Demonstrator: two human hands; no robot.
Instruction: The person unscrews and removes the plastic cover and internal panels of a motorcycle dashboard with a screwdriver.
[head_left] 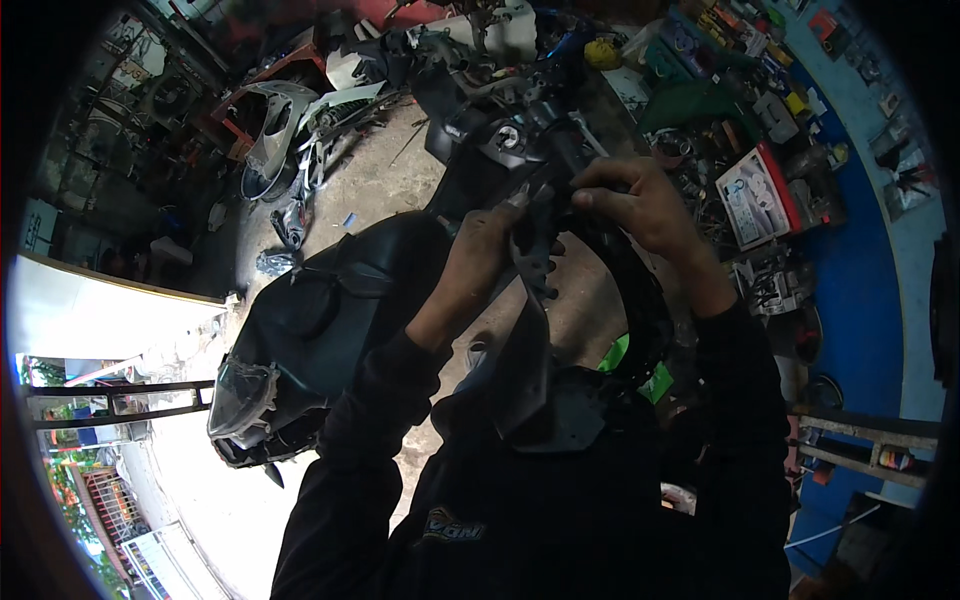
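Note:
A long dark plastic fairing panel (pixel 535 375) hangs in front of my body, wide at its lower end and narrow at the top. My left hand (pixel 480 250) grips its narrow upper part, thumb pointing up along the edge. Close to that same top end, on the right, is my right hand (pixel 640 205), thumb and forefinger pinched together. Whatever lies between those fingertips is too dark and small to make out. A curved black part (pixel 645 295) passes below the right hand. Just beyond the hands stands a black motorcycle body (pixel 480 180) with a round metal cap.
A large black fairing with a clear lamp lens (pixel 245 400) is at my left. Loose body panels (pixel 275 130) and parts lie on the concrete floor (pixel 370 175) behind it. Tools and a red-edged box (pixel 760 200) crowd the right side. A green piece (pixel 655 382) shows low down.

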